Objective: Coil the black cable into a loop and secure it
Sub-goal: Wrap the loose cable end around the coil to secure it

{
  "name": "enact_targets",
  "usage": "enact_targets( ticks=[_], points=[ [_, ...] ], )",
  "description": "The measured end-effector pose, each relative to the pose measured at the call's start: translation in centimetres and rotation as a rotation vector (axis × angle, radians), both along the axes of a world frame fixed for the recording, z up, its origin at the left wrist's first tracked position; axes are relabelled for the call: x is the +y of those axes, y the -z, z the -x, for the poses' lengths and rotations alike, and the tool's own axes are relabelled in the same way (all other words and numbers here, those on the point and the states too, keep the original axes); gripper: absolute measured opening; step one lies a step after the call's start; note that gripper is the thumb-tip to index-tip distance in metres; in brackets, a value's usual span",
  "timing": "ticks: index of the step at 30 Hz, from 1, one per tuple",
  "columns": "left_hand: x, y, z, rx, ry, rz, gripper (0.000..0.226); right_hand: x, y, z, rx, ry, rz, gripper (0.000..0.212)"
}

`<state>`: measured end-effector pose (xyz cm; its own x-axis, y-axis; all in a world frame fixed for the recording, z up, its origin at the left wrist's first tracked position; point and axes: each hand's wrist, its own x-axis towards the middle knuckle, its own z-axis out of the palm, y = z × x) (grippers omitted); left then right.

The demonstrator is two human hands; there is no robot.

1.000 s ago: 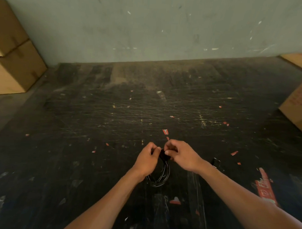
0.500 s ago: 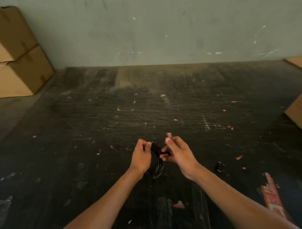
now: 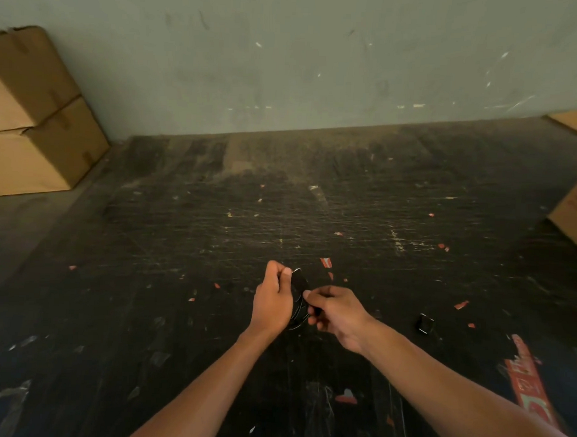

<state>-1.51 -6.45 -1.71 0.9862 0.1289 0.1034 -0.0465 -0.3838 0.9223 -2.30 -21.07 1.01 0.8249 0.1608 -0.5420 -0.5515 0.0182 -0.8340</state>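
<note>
1. Presently both bare hands meet above the middle of the scuffed black bench top (image 3: 187, 280), nearer its front edge than the back edge that runs along the grey-green wall (image 3: 285, 71).
2. The left hand (image 3: 272, 302) is curled shut, fingers bent towards the palm, pinching the upper part of the thin black cable coiled into a small loop (image 3: 297, 318).
3. The right hand (image 3: 338, 313) is closed too, its thumb and fingers clamped on a short black strap (image 3: 303, 284) that stands up from the coil between the two hands; its top end shows beside the left thumb.
4. Most of the coil is hidden behind the left hand; only a few dark strands curve out below and between the two grips, touching both hands.
5. Whether the coil rests on the bench or hangs just over it cannot be told.
6. A small black square object (image 3: 424, 323) lies on the bench to the right of the right wrist, apart from it.
7. Stacked brown cardboard boxes (image 3: 32, 118) stand at the back left corner, another brown carton (image 3: 575, 212) at the right edge.
</note>
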Motion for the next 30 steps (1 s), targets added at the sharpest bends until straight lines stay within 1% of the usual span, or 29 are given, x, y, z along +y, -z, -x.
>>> enact_targets(
  ticks=[4, 9, 15, 20, 23, 30],
  points=[
    [-0.4, 0.3, -0.2, -0.001, -0.031, 0.058, 0.016, 0.4, 0.2, 0.5, 0.045, -0.002, -0.07, 0.014],
    [-0.6, 0.6, -0.5, -0.007, -0.06, 0.092, 0.013, 1.0, 0.4, 0.8, 0.115, 0.061, -0.118, 0.017],
    [-0.4, 0.5, -0.7, -0.02, -0.101, 0.143, 0.01, 1.4, 1.0, 1.3, 0.285, 0.082, -0.111, 0.014],
    [-0.4, 0.4, -0.3, -0.022, -0.062, 0.133, 0.007, 1.9, 0.6, 1.1, 0.433, 0.209, -0.259, 0.014],
    [-0.7, 0.5, 0.1, -0.006, -0.035, 0.131, 0.008, 2.4, 0.3, 0.9, 0.451, 0.278, -0.307, 0.01],
    [-1.4, 1.0, 1.0, 0.021, -0.01, 0.125, 0.011, 2.6, 0.4, 0.4, 0.434, 0.338, -0.306, 0.009]
  ],
)
